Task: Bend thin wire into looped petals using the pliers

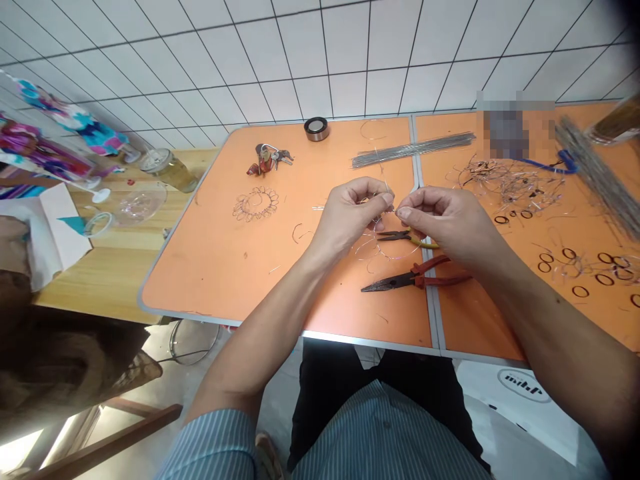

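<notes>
Above the orange table (210, 267), my left hand (357, 207) and my right hand (435, 210) meet almost fingertip to fingertip. Each pinches part of a thin wire piece (383, 252), whose loops hang down between and below the fingers. The exact spot where the fingertips grip is too small to make out. Under my right hand lie small yellow-handled pliers (395, 235), partly hidden by it. Closer to the front edge, long-nose pliers (395, 281) with red handles point left, their handle ends beneath my right forearm. A finished-looking ring of wire loops (256, 203) rests left of my hands.
A bundle of straight wires (415, 148) lies at the back, near a tape roll (317, 129) and a bunch of keys (270, 160). Tangled wire (510, 183) and small dark rings (580, 291) spread over the right side. A jar (170, 170) stands on the wooden table at left.
</notes>
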A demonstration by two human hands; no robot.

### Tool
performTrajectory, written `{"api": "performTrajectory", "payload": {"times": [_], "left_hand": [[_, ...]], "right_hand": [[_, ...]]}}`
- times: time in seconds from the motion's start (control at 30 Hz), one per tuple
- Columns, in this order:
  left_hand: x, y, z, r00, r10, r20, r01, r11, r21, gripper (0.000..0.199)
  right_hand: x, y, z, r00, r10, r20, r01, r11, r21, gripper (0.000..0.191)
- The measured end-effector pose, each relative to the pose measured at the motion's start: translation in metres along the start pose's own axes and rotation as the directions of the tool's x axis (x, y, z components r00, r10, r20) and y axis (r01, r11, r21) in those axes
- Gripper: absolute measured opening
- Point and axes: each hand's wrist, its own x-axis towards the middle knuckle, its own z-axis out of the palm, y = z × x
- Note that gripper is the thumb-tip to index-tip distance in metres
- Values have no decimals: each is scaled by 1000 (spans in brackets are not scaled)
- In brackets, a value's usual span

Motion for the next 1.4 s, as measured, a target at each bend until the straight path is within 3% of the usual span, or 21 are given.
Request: {"api": "performTrajectory", "payload": {"times": [0.33, 0.47, 0.73, 0.97, 1.4], "left_hand": [[4, -8, -8, 997, 72, 42, -71, 997, -19, 28], [4, -7, -7, 995, 76, 61, -75, 997, -13, 21], [2, -1, -1, 999, 30, 10, -31, 998, 57, 14], [1, -4, -1, 998, 70, 3, -70, 994, 79, 12], [-1, -3, -1, 988, 144, -55, -138, 986, 99, 28]], "right_hand": [[-2, -3, 2, 999, -30, -16, 30, 999, -30, 13], [-5, -9, 6, 999, -20, -26, 20, 999, -32, 9], [-5, -8, 8, 995, 103, 0, -102, 986, 134, 12], [2, 7, 14, 996, 63, 71, -83, 934, 347, 16], [0, 7, 18, 998, 41, 49, -54, 948, 312, 22]]}}
